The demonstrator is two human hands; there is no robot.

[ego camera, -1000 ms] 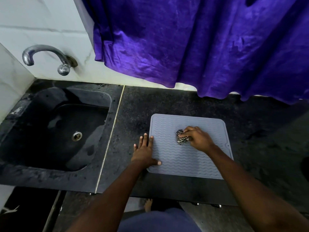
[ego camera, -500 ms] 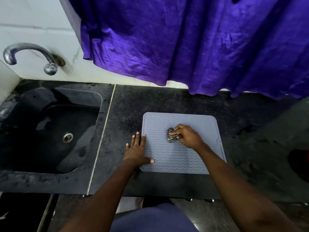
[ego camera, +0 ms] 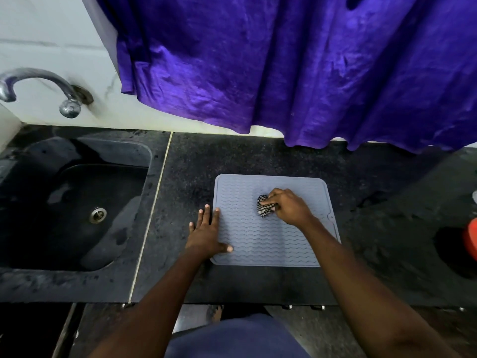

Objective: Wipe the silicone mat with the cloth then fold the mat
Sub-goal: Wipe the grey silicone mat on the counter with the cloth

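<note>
the grey silicone mat (ego camera: pixel 263 241) lies flat at frame centre on the black countertop (ego camera: pixel 258 156). the right hand (ego camera: pixel 289 208) grips the bunched checkered cloth (ego camera: pixel 265 209) on it; the left hand (ego camera: pixel 206 235), fingers straight, presses its left edge.

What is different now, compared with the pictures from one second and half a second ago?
Very little. The right hand carried the checked cloth only slightly rightward across the silicone mat; nothing was taken or released. Its grip on the cloth stayed the same, the left hand kept pressing flat on the mat's left edge, and the mat remains flat, unfolded.
</note>
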